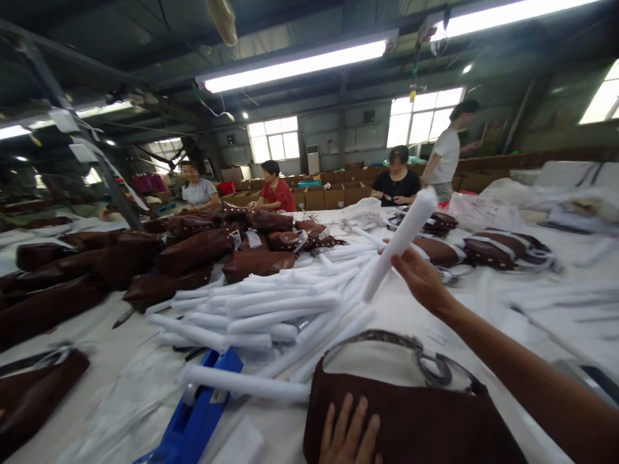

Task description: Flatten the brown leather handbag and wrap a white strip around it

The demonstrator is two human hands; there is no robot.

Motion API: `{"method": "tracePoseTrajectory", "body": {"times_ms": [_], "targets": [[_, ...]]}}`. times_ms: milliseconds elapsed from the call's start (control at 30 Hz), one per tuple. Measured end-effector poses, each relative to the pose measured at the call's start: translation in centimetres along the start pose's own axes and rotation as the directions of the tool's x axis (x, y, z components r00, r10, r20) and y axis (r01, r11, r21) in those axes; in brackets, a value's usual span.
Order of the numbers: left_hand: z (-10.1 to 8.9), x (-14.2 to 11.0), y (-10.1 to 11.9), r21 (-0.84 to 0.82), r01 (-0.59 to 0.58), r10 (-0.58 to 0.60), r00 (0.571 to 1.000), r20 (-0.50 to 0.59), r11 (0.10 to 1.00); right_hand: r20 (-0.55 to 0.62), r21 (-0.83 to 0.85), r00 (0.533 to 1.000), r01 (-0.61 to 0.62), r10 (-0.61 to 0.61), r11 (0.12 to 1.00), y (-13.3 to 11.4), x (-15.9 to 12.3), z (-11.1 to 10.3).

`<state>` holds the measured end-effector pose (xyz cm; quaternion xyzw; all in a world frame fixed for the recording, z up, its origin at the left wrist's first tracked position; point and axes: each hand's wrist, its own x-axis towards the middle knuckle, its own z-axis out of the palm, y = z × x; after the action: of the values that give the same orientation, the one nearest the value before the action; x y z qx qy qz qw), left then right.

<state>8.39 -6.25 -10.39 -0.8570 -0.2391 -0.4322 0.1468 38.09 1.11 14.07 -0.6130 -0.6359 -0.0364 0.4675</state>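
Observation:
My right hand (422, 278) is raised above the table, fingers closed around a white foam roll (402, 240) that tilts up to the right. Flat on the front of a dark brown handbag (411, 422) rests my left hand (349, 430), its fingers slightly apart. The bag's dark strap (372, 335) arches along its top, with a curved, wrapped piece at the right. Beyond the bag lies a heap of similar white rolls (271, 309). One loose roll (246, 381) reaches the bag's left side.
A blue tape dispenser (198, 412) stands left of the bag, beside crumpled clear plastic (130, 399). Brown handbags (193, 251) are piled at the left, and more bags (503, 248) lie at the right. Several people and cardboard boxes (355, 193) are beyond the table.

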Motion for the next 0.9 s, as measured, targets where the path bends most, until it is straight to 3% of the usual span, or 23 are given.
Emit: {"method": "tracePoseTrajectory", "body": {"times_ms": [33, 100, 167, 267, 367, 433, 500, 600, 700, 800, 900], "targets": [[-0.8, 0.6, 0.3, -0.031, 0.026, -0.026, 1.000, 0.011, 0.999, -0.027, 0.138, 1.000, -0.005, 0.009, 0.990, -2.1, -1.6, -2.2], [-2.3, 1.7, 0.8, -0.094, 0.076, -0.070, 0.995, 0.067, 0.993, 0.042, 0.281, 0.998, -0.058, 0.048, 0.958, -5.9, -5.4, -5.4], [-3.4, 2.4, 1.0, -0.146, 0.101, -0.078, 0.985, 0.152, 0.984, 0.186, 0.369, 0.975, -0.182, 0.119, 0.911, -8.3, -9.7, -6.4], [-4.0, 2.7, 1.0, -0.188, 0.113, -0.072, 0.975, 0.211, 0.976, 0.322, 0.387, 0.913, -0.370, 0.252, 0.845, -9.4, -16.7, -4.8], [-3.8, 2.3, 0.8, -0.196, 0.104, -0.055, 0.969, 0.242, 0.975, 0.424, 0.328, 0.861, -0.436, 0.282, 0.838, -9.2, -23.4, -2.1], [-3.7, 2.1, 0.7, -0.200, 0.101, -0.051, 0.969, 0.242, 0.975, 0.468, 0.263, 0.844, -0.417, 0.263, 0.870, -9.3, -27.1, -1.1], [-3.7, 1.9, 0.7, -0.192, 0.089, -0.038, 0.966, 0.254, 0.977, 0.439, 0.176, 0.863, -0.356, 0.251, 0.918, -9.8, -29.8, -1.1], [-3.4, 1.8, 0.8, -0.162, 0.025, 0.017, 0.967, 0.253, 0.986, 0.403, 0.065, 0.892, -0.253, 0.206, 0.965, -11.3, -32.2, -2.6], [-3.0, 1.6, 0.9, -0.180, -0.045, 0.087, 0.970, 0.229, 0.983, 0.416, -0.047, 0.892, -0.175, 0.178, 0.983, -12.6, -33.7, -4.7], [-3.3, 1.8, 0.7, -0.261, -0.105, 0.177, 0.947, 0.270, 0.960, 0.484, -0.132, 0.861, -0.107, 0.158, 0.985, -13.1, -35.6, -5.5], [-4.4, 2.7, 0.1, -0.331, -0.117, 0.245, 0.894, 0.375, 0.936, 0.505, -0.194, 0.845, -0.090, 0.178, 0.977, -13.0, -37.7, -4.3]]}}
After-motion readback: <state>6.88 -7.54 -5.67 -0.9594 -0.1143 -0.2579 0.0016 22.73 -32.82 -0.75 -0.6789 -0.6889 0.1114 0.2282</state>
